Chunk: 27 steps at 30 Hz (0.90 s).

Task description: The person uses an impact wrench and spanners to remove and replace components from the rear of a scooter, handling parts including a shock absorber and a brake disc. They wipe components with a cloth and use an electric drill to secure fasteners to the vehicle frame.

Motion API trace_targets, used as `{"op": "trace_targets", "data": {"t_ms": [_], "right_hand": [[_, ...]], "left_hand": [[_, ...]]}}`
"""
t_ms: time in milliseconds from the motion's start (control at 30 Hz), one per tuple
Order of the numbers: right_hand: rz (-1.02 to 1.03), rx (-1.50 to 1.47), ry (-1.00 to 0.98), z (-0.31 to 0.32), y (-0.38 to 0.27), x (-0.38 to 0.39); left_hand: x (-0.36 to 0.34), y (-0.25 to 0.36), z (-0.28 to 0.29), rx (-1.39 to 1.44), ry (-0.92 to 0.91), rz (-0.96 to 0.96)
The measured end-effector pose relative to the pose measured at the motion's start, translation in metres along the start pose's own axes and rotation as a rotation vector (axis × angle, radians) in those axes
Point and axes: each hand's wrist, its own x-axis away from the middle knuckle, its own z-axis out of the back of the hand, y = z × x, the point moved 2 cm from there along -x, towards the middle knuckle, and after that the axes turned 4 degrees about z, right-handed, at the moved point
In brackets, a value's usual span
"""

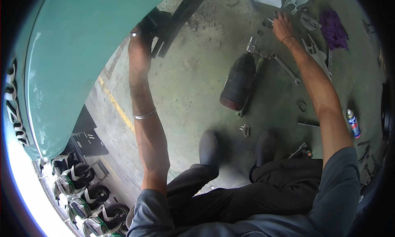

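My left hand [138, 31] reaches up beneath the green vehicle panel [78, 52], beside a dark bar [177, 27]. Shadow and the dark parts there hide its fingers. Out at the far right, my right hand [282, 28] is down at the floor among small metal parts, its fingers bent together. What they hold, if anything, is too small to make out. Close by lie a metal ring [259, 32] and a combination wrench [286, 69]. A black cylindrical part with metal fittings [238, 80] lies on the floor between my arms.
A purple cloth [333, 29] and a pale metal bracket [316, 52] lie at the far right. The spray can [353, 124] stands beyond my right elbow. Nearer my shoes are a small metal piece [245, 130] and a thin metal tool [307, 124]. Motorcycles [86, 196] are parked at lower left.
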Motion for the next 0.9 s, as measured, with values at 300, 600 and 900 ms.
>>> {"op": "trace_targets", "data": {"t_ms": [300, 600, 900], "right_hand": [[0.056, 0.018, 0.16, -0.018, 0.01, 0.008], [-0.416, -0.59, 0.171, -0.027, 0.061, -0.002], [0.307, -1.596, 0.34, 0.194, -0.129, 0.042]], "left_hand": [[0.005, -0.01, -0.004, -0.578, 0.168, -0.234], [-0.002, -0.029, -0.015, -0.893, 0.281, -0.364], [0.003, -0.016, 0.003, -0.992, 0.159, -0.479]]}}
